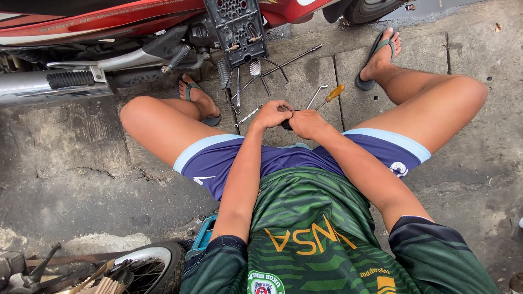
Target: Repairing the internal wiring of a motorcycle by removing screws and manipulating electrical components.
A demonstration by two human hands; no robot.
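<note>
Both hands, left hand (pixel 271 113) and right hand (pixel 306 123), are clamped together on one small dark part (pixel 286 124) dead center, with one orange-handled screwdriver (pixel 330 95) at 1 o'clock.

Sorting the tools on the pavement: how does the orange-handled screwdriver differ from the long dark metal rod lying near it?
The orange-handled screwdriver is short, with a bright plastic grip; the long dark metal rod is much longer and bare metal throughout. The screwdriver lies just past the right hand; the rod lies farther off, reaching toward the red motorcycle. Both lie slanted on the concrete paving, untouched by the left hand.
</note>
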